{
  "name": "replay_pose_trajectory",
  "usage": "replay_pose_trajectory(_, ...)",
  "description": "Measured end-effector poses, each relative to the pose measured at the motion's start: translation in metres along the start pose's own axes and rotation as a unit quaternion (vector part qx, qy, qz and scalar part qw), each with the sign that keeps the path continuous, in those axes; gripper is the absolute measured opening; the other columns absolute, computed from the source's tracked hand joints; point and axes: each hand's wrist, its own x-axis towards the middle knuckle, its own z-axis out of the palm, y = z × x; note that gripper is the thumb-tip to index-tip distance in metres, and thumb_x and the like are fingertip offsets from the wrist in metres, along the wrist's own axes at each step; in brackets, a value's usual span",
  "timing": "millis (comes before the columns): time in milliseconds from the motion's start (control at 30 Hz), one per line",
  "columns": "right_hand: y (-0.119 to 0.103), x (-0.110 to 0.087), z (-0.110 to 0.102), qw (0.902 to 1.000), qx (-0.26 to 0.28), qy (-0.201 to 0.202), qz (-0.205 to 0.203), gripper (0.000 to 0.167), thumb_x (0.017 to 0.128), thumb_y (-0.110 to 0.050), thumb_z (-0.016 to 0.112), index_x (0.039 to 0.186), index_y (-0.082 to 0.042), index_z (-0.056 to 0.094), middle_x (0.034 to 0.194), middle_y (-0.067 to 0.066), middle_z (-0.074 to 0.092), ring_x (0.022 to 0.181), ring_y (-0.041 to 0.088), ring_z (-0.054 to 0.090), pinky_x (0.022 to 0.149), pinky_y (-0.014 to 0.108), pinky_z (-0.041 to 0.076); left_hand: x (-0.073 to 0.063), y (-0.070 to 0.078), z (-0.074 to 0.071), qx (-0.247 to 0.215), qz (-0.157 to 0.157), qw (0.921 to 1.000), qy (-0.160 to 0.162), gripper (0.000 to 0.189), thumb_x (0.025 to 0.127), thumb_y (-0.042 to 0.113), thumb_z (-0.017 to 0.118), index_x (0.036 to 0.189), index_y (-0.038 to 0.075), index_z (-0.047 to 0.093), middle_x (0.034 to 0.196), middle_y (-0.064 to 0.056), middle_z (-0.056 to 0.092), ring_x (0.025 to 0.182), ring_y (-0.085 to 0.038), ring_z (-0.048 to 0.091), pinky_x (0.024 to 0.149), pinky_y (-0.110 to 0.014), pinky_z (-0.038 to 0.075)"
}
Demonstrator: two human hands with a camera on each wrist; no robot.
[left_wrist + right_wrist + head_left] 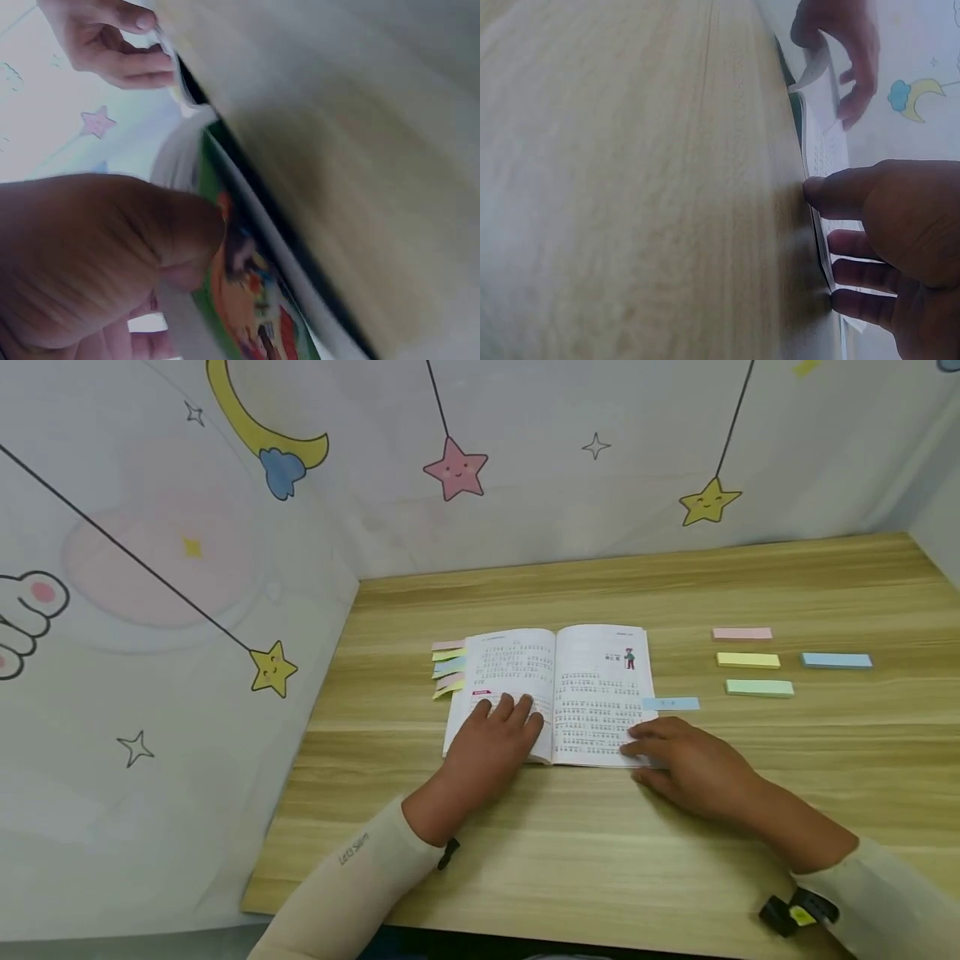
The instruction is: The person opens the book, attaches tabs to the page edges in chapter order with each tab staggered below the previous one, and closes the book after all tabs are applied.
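Observation:
An open book (600,727) with printed pages lies on the wooden table. My left hand (495,739) grips its left pages near the bottom edge, fingers over the text. In the left wrist view the thumb (180,232) lies against a colourful illustrated page (259,300) below them. The right wrist view shows a page curling up at that hand. My right hand (693,764) rests at the lower right corner, fingers on the right page and thumb (829,193) at the near edge. A blue sticky tab (675,703) sticks out from the right page, just beyond that hand.
Several coloured tabs (448,667) stick out from the book's left edge. To the right lie a pink strip pad (742,633), a yellow one (747,660), a green one (759,688) and a blue one (836,661). A patterned white curtain (540,527) hangs behind the table.

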Motion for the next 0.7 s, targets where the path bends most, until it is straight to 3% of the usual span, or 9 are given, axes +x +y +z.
replay_pose_trajectory(167, 0.001, 0.001, 0.001, 1.0, 0.005, -0.006, 0.005, 0.032, 0.088, -0.017, 0.082, 0.119, -0.01, 0.076, 0.128, 0.01, 0.066, 0.123, 0.035, 0.057, 0.101, 0.054, 0.046, 0.005, 0.006, -0.017, 0.032, 0.02, 0.998, 0.05, 0.01, 0.092, 0.006, 0.069, 0.097, 0.014, 0.066, 0.108, -0.003, 0.069, 0.099, -0.025, 0.059, 0.082, -0.037, 0.044)
replay_pose_trajectory(333, 0.002, 0.001, 0.001, 0.9999, 0.011, -0.004, 0.007, 0.032, 0.088, -0.017, 0.082, 0.119, -0.011, 0.077, 0.128, 0.009, 0.066, 0.122, 0.032, 0.057, 0.099, 0.052, 0.047, 0.014, 0.016, -0.034, 0.06, 0.042, 0.9956, 0.059, 0.017, 0.089, 0.006, 0.071, 0.083, 0.02, 0.067, 0.081, 0.001, 0.061, 0.092, -0.024, 0.054, 0.089, -0.04, 0.04)
replay_pose_trajectory(567, 0.001, 0.001, 0.0, 0.9999, 0.014, -0.005, 0.008, 0.038, 0.088, -0.02, 0.082, 0.124, -0.009, 0.074, 0.129, 0.01, 0.065, 0.123, 0.033, 0.057, 0.101, 0.053, 0.046, 0.026, 0.033, -0.04, 0.105, 0.083, 0.9874, 0.085, 0.029, 0.094, 0.005, 0.063, 0.075, 0.027, 0.072, 0.081, 0.006, 0.066, 0.107, -0.026, 0.051, 0.101, -0.044, 0.032)
replay_pose_trajectory(700, 0.002, 0.002, 0.0, 0.9986, 0.027, -0.011, 0.044, 0.073, 0.088, -0.023, 0.082, 0.149, -0.002, 0.05, 0.129, 0.011, 0.066, 0.122, 0.033, 0.059, 0.098, 0.053, 0.048, 0.03, 0.043, -0.035, 0.122, 0.099, 0.9815, 0.109, 0.03, 0.097, 0.009, 0.061, 0.08, 0.03, 0.075, 0.091, 0.009, 0.07, 0.128, -0.026, 0.047, 0.114, -0.046, 0.023)
